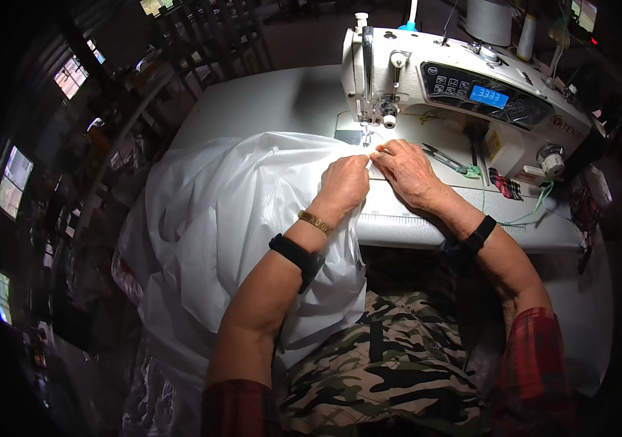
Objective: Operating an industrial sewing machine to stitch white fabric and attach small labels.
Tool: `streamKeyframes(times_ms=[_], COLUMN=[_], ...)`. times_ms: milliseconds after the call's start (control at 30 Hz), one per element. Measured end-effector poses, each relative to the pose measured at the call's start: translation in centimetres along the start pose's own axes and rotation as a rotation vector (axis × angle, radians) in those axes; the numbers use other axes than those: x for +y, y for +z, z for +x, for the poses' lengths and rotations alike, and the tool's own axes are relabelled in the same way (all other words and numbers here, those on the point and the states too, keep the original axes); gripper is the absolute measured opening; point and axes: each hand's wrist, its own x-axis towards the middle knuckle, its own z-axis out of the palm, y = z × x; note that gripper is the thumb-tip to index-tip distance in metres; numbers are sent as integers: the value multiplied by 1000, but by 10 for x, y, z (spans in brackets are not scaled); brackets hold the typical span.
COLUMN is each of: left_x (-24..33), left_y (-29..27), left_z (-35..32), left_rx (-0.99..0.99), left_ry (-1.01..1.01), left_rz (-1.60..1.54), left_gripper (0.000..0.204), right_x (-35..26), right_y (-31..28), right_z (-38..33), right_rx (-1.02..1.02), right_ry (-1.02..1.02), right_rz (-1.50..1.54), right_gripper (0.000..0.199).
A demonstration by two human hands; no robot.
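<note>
A large sheet of thin white fabric [223,218] lies bunched over the left side of the white sewing table [282,102] and hangs into my lap. My left hand [343,183] rests on its right edge with fingers closed, pinching the fabric. My right hand [405,169] lies flat beside it, fingertips pinching the same edge just in front of the needle and presser foot [367,137] of the white sewing machine [456,84]. Both wrists wear black bands; the left also has a gold bracelet.
Small snips [443,158] with a green handle loop lie on the machine bed right of my right hand, next to a patch of checked cloth [504,183]. Thread cones [489,20] stand behind the machine. A dark chair [212,36] stands beyond the table.
</note>
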Motion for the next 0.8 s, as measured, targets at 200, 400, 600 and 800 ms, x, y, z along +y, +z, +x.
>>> streamKeyframes(times_ms=[200, 400, 600, 800], left_x=[-2, -17, -13, -24], left_y=[-20, -6, -6, -13], left_z=[-5, -10, -2, -7], left_rx=[32, 88, 29, 2], left_ry=[336, 266, 188, 261], left_rz=[454, 322, 272, 188], left_gripper=[23, 27, 28, 33], right_x=[-4, -5, -2, -4], right_y=[-1, 6, 17, 14], right_z=[3, 9, 13, 11], right_rx=[-84, -11, 7, 30], right_ry=[108, 80, 88, 49], right_rz=[-42, -46, -139, -121], right_gripper=[25, 24, 20, 19])
